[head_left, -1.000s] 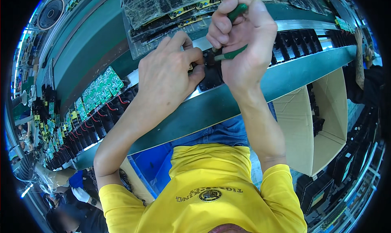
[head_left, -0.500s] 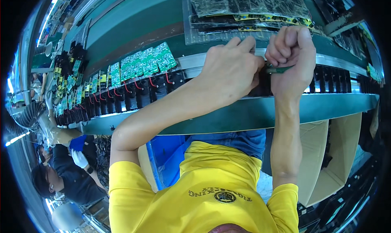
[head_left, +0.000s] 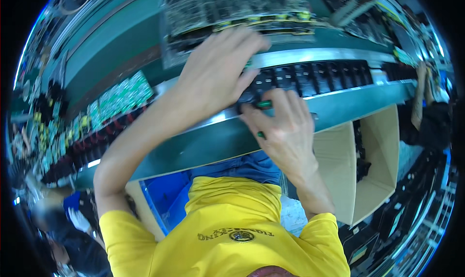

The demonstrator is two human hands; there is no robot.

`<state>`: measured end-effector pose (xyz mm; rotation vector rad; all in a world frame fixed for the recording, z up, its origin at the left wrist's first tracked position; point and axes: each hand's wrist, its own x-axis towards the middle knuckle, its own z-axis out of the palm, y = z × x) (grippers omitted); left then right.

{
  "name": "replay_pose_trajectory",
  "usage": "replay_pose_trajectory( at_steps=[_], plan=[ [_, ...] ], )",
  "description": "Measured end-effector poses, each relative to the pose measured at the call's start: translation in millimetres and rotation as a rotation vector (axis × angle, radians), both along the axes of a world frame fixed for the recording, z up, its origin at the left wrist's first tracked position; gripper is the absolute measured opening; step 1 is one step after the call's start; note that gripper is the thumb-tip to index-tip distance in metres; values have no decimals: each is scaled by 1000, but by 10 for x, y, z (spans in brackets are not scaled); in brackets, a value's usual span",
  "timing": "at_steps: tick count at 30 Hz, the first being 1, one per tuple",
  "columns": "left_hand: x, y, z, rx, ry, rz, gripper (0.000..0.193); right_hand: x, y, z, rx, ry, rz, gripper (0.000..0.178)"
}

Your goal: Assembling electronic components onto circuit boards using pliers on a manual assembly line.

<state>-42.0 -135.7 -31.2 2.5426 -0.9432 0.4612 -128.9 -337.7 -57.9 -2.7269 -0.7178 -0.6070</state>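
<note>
My left hand [head_left: 213, 78] lies flat with fingers spread over the row of black parts [head_left: 319, 76] on the green conveyor line. My right hand [head_left: 281, 131] is closed around a green-handled tool [head_left: 264, 104] just below it, at the line's near rail. The tool's tip is hidden under my fingers. Both hands nearly touch at the black parts.
Green circuit boards [head_left: 121, 95] lie along the line to my left. A stack of boards in clear wrap [head_left: 232, 6] sits behind my hands. An open cardboard box [head_left: 368, 165] stands at my right, a blue bin [head_left: 164, 194] under the line. Another person [head_left: 431, 117] stands far right.
My right hand has come down from beside the left hand to the near rail. My left hand has opened and stretched flat over the black parts. The view has shifted.
</note>
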Motion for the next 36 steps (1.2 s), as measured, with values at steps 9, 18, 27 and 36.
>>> replay_pose_trajectory(
  at_steps=[9,18,27,36],
  plan=[
    [-717,903,-13,219,47,41,50,601,-1482,154,57,-79,-695,26],
    [-100,671,392,71,12,180,36,1034,-2052,73,56,126,-884,35],
    [3137,-347,-27,336,-265,565,38,740,-1699,171,71,-46,-715,34],
    [3580,-405,-115,443,-73,300,36,386,-1610,279,272,35,-568,32]
  ],
)
